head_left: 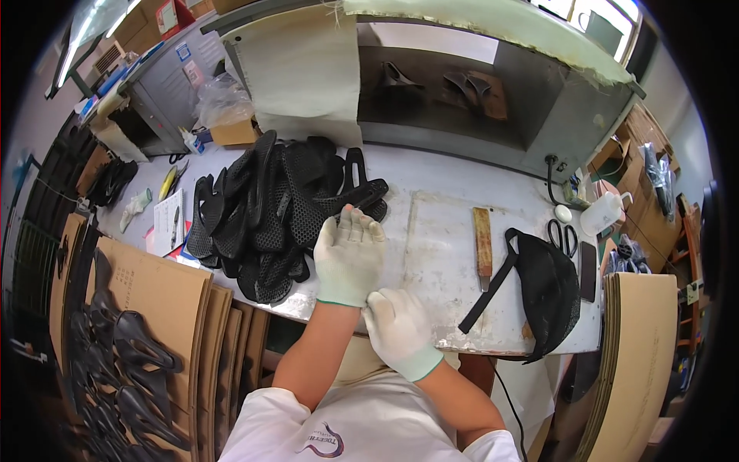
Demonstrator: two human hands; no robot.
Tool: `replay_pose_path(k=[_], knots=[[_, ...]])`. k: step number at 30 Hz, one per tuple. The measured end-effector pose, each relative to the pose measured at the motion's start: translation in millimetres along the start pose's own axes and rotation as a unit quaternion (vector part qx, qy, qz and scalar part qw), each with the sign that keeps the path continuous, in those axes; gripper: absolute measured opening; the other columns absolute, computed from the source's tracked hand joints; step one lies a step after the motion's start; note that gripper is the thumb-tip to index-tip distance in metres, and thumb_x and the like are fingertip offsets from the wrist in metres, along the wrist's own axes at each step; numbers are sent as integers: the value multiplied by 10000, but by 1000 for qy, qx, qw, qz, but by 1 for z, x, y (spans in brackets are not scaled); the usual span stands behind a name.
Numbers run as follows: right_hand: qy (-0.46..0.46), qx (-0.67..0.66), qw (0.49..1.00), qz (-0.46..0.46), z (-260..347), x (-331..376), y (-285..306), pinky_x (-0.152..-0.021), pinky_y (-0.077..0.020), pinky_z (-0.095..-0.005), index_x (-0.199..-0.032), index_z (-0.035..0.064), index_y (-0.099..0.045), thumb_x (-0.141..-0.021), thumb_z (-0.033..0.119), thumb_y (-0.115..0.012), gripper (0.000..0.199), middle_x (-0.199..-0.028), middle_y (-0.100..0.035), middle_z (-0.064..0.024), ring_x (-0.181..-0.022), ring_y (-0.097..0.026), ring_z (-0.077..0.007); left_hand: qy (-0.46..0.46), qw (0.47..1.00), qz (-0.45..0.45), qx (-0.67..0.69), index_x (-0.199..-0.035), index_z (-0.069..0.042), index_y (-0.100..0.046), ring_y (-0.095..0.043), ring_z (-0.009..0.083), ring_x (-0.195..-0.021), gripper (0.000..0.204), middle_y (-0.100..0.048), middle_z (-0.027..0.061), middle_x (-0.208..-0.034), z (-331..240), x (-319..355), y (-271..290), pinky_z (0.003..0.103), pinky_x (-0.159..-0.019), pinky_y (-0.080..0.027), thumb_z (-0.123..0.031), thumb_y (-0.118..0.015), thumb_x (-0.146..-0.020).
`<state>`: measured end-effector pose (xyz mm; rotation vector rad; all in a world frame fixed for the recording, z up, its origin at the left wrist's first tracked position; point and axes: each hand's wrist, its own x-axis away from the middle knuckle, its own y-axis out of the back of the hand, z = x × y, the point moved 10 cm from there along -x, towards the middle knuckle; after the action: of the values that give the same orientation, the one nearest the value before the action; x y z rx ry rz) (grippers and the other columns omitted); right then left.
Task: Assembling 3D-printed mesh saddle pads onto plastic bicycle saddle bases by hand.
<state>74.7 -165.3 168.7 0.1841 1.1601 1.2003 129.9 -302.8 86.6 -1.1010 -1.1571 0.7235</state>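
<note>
White glove (345, 286) on left hand (351, 256), loosely curled and holding nothing; at the cuff (339, 302), gloved right hand (402, 327), touching, grip not discernible. Just beyond left hand: heaped black mesh pieces (269, 204). Right of right hand, on counter (437, 235): flat tool (483, 240).

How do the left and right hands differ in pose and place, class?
The left hand points its fingers toward the black mesh shoe parts; the right hand is curled beside the left cuff. The left hand is farther forward than the right hand. Both wear whitish gloves with green-edged cuffs.
</note>
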Motion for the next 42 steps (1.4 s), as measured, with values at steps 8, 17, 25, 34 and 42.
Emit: replay_pose_path(k=[8,17,25,34,42], knots=[[71,-82,994,15,-11,14,1,-760,-521,-433,-1020,65,-644,-840,83,-740,204,-948,-650,-91,-833,-640,-307,-58,997,-56,20,-1159,-65,-649,-631,181,-943,256,-672,32,-1050,-25,-7,3,366,-899,-544,-279,-518,-1108],[-245,-291,925,-18,-78,28,15,-976,-513,-395,-1211,5,-687,-988,162,-661,273,-1203,-697,-146,-1122,-669,-295,-99,915,144,-362,-1232,-59,-615,-579,204,-1031,295,-609,58,-1098,11,14,-17,372,-950,-490,-310,-522,-1109],[-235,-354,898,-118,-87,37,62,-1231,-353,-399,-1421,20,-620,-995,292,-676,508,-1546,-540,-196,-1472,-488,-315,-159,451,533,-698,-1510,-22,-562,-211,553,-1586,861,-344,366,-1650,88,144,-33,666,-1237,-289,-474,-843,-833],[-254,-297,921,-2,-55,37,12,-1213,-360,-491,-1474,32,-556,-909,383,-756,694,-1543,-455,-268,-1452,-451,-410,-130,522,530,-655,-1423,-81,-608,-319,512,-1539,838,-448,317,-1576,69,126,7,648,-1197,-349,-358,-908,-691],[-180,55,982,1,-97,62,98,-1137,-436,-556,-1521,117,-527,-835,446,-833,820,-1552,-410,-316,-1399,-485,-481,-134,582,350,-722,-1666,-150,-336,-458,422,-1458,934,-346,179,-1659,76,99,7,538,-1112,-469,-255,-740,-831]])
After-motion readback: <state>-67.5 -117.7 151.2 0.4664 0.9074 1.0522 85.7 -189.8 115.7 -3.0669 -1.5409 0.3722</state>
